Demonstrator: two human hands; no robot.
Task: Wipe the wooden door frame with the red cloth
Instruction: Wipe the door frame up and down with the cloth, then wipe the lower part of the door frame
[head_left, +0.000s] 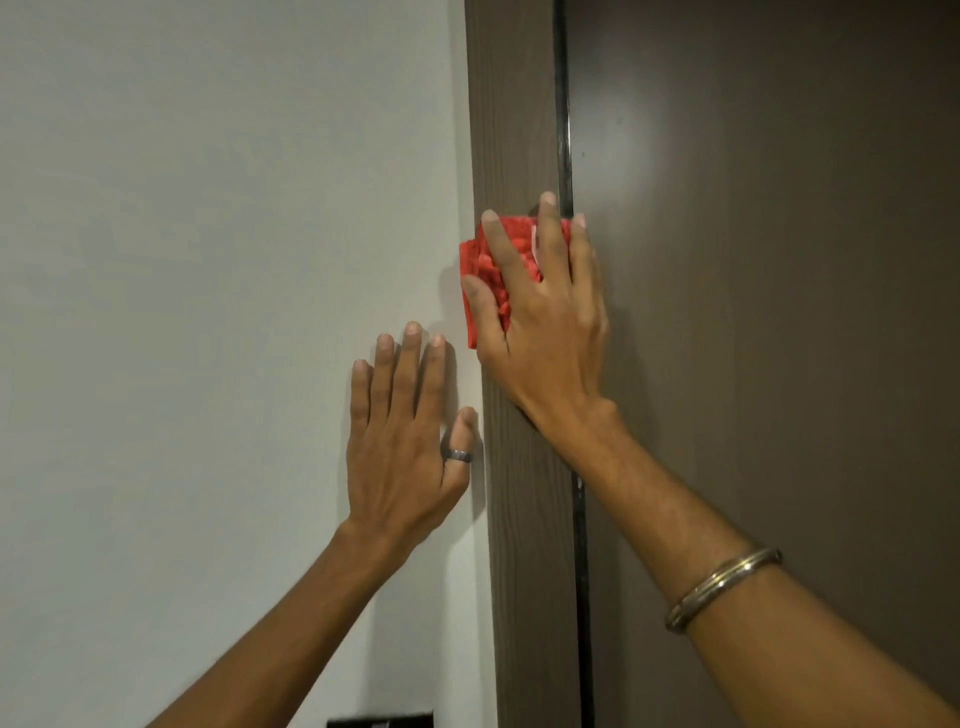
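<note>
The wooden door frame (514, 114) is a dark brown vertical strip running up the middle of the view. My right hand (545, 322) presses a bunched red cloth (480, 265) flat against the frame, fingers spread over it, with the cloth's left edge overhanging onto the wall. My left hand (405, 441) lies flat on the white wall just left of the frame, lower down, fingers together, a ring on the thumb, holding nothing.
The white wall (208, 260) fills the left half. A dark brown door (779, 260) fills the right, with a black gap (563, 104) between it and the frame. A black object's top edge (379, 721) shows at the bottom on the wall.
</note>
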